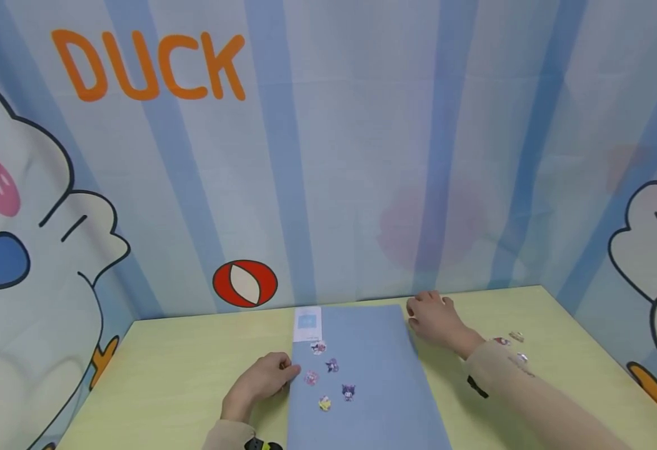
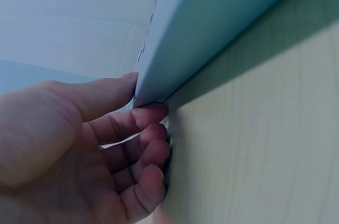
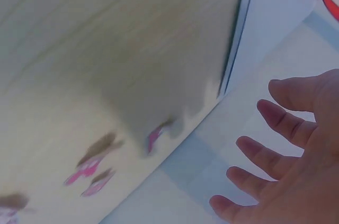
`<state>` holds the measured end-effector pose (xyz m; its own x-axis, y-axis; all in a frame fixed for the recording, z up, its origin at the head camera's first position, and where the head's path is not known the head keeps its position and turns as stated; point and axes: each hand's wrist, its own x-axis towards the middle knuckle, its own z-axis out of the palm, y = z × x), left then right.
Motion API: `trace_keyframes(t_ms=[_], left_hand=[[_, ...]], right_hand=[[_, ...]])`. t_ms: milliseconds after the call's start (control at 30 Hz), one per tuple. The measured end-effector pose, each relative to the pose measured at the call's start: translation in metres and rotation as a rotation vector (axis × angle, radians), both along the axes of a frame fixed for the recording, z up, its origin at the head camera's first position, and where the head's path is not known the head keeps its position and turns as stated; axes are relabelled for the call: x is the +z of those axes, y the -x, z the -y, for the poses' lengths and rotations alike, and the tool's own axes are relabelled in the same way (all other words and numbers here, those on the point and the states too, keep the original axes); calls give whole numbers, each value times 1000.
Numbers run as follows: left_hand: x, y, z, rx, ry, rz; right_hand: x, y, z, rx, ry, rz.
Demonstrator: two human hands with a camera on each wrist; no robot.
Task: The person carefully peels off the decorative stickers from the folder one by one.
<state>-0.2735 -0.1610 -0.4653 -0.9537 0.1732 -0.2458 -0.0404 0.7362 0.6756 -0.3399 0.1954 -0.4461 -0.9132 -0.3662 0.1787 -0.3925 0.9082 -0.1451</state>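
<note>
A flat blue board or folder point(image 1: 373, 375) lies on the table, with several small cartoon stickers, among them a purple one point(image 1: 348, 392) and a yellow one point(image 1: 325, 404). My left hand point(image 1: 266, 377) pinches its left edge; in the left wrist view the thumb of that hand point(image 2: 79, 128) lies on the top face and the index finger at the lower edge. Near the board's far right corner is my right hand point(image 1: 439, 322), fingers spread and loosely bent; the right wrist view shows that hand point(image 3: 286, 155) holding nothing, apart from the board's edge point(image 3: 235, 38).
A white card point(image 1: 307, 325) with a blue square lies on the board's far left corner. Several loose stickers point(image 1: 516, 336) sit on the table point(image 1: 182, 375) at the right, beside my right forearm. A striped cloth backdrop point(image 1: 351, 156) stands behind the table.
</note>
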Motion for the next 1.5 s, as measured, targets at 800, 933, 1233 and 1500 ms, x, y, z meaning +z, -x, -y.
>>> trace_keyframes(t_ms=[800, 933, 1233, 1500], left_hand=[[3, -1, 2, 7, -13, 3], [2, -1, 1, -1, -11, -2], [1, 0, -1, 2, -9, 0], [1, 1, -1, -7, -10, 4]], right_hand=[[-13, -16, 108, 145, -40, -65], [-14, -19, 115, 167, -23, -48], [-15, -23, 125, 212, 34, 9], [-14, -28, 132, 209, 29, 48]])
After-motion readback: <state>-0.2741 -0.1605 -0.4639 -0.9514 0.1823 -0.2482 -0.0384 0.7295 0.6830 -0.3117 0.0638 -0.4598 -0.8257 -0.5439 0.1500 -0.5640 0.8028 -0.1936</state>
